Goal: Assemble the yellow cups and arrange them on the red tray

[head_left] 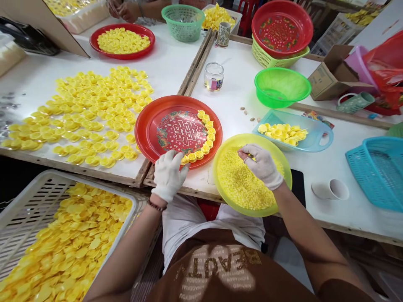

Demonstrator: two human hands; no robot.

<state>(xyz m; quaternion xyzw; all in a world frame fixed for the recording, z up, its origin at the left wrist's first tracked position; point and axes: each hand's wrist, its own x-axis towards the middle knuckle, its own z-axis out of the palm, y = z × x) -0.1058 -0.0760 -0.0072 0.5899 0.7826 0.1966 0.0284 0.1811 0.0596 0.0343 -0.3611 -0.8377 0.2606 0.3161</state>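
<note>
My left hand, in a white glove, reaches over the near rim of a red tray with a printed pattern. Its thumb and forefinger close on a yellow round plastic piece, at the end of a curved row of similar pieces along the tray's right side. My right hand, also gloved with bare fingertips, is pinched above a yellow bowl filled with small yellow beads. Whatever its fingertips hold is too small to make out.
Many yellow pieces spread over the left table. A white crate of yellow discs stands below. Behind are a filled red tray, a glass jar and a green bowl. A blue scoop tray and cup sit rightward. Another person's hands show beyond.
</note>
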